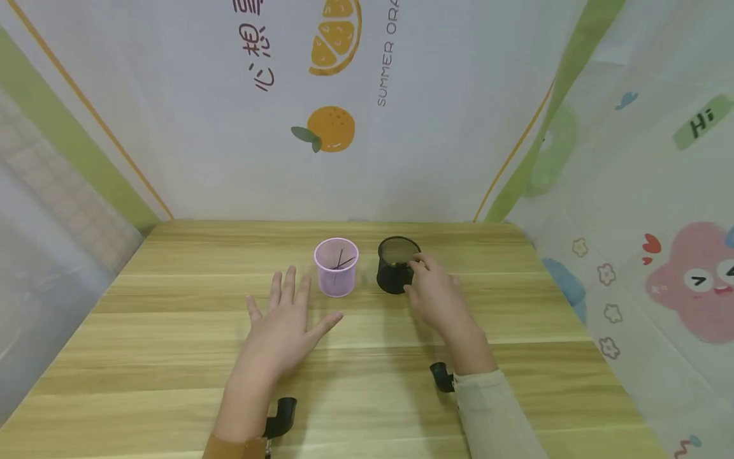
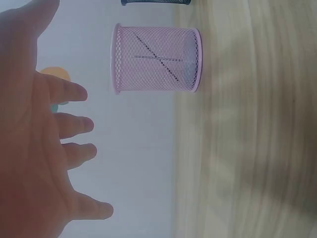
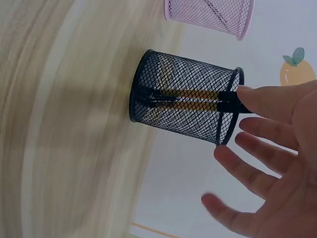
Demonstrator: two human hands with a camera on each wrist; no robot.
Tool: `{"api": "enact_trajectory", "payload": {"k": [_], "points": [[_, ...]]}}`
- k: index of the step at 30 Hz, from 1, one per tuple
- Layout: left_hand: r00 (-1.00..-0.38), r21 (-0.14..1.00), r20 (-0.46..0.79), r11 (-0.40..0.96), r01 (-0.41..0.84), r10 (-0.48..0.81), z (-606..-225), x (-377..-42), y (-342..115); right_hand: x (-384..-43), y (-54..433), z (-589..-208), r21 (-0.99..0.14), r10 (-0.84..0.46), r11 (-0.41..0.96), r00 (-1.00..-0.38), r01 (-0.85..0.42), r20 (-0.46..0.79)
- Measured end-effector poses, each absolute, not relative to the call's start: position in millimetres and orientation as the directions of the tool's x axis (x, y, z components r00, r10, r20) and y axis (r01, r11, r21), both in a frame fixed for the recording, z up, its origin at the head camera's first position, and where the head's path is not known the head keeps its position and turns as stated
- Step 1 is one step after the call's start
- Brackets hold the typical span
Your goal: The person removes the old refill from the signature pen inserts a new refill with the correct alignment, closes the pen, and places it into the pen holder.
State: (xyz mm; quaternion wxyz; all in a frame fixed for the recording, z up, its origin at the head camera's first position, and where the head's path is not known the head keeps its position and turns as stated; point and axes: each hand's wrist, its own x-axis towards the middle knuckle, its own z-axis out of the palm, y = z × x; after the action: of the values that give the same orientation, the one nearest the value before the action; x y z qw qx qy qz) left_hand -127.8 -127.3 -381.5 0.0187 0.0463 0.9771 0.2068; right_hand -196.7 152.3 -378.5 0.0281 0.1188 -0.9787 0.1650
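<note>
My right hand (image 1: 438, 296) reaches over the rim of a black mesh pen holder (image 3: 185, 69). Inside it stand pens (image 3: 193, 105) with yellow barrels and black ends. In the right wrist view the thumb overlaps the black ends, with the forefinger close below. The head view shows thumb and forefinger apart there; whether they touch the pens is unclear. The other fingers are spread. My left hand (image 1: 281, 335) hovers with spread fingers, palm down, left of a pink mesh pen holder (image 2: 156, 77), apart from it. Two thin dark sticks (image 1: 339, 260) cross inside that holder.
Both holders stand upright side by side on a wood-grain table (image 1: 367, 395). A white printed cloth (image 1: 229, 159) hangs behind, and another printed sheet (image 1: 608, 210) borders the right side. Black wrist-mounted pieces (image 1: 282, 417) stick out beside both forearms.
</note>
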Motion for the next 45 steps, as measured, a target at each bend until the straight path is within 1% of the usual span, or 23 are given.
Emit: {"api": "enact_trajectory", "payload": {"k": [5,9,14,23,27,32,35,39,43,45], "points": [[-0.994,0.406,-0.01,0.909,0.097,0.11,-382,-127,-126,-198,150,-379,-0.355,-0.214,0.898,-0.964,-0.258,0.159],[-0.994,0.4,-0.011,0.911,0.095,0.108,-381,-127,-125,-200,145,-377,-0.384,-0.237,0.866,-0.938,-0.322,0.252],[-0.993,0.409,-0.018,0.907,0.097,0.114,-383,-128,-124,-204,141,-378,-0.363,-0.261,0.841,-0.889,-0.4,0.375],[-0.992,0.415,-0.032,0.905,0.096,0.12,-385,-125,-123,-212,142,-384,-0.324,-0.273,0.837,-0.85,-0.441,0.45],[-0.991,0.406,-0.022,0.907,0.11,0.13,-385,-124,-121,-212,146,-384,-0.302,-0.257,0.83,-0.801,-0.47,0.541],[-0.991,0.404,-0.003,0.906,0.123,0.136,-385,-124,-120,-208,150,-373,-0.249,-0.248,0.814,-0.701,-0.526,0.669],[-0.987,0.433,0.019,0.889,0.151,0.159,-383,-122,-118,-202,151,-363,-0.229,-0.234,0.805,-0.647,-0.547,0.725],[-0.975,0.506,0.072,0.835,0.217,0.209,-376,-115,-113,-189,153,-352,-0.251,-0.188,0.787,-0.607,-0.563,0.772],[-0.945,0.522,0.216,0.789,0.324,0.245,-365,-111,-108,-174,154,-342,-0.336,-0.118,0.722,-0.586,-0.605,0.802],[-0.919,0.508,0.307,0.775,0.377,0.246,-360,-112,-105,-167,152,-339,-0.402,-0.08,0.667,-0.598,-0.627,0.798]]}}
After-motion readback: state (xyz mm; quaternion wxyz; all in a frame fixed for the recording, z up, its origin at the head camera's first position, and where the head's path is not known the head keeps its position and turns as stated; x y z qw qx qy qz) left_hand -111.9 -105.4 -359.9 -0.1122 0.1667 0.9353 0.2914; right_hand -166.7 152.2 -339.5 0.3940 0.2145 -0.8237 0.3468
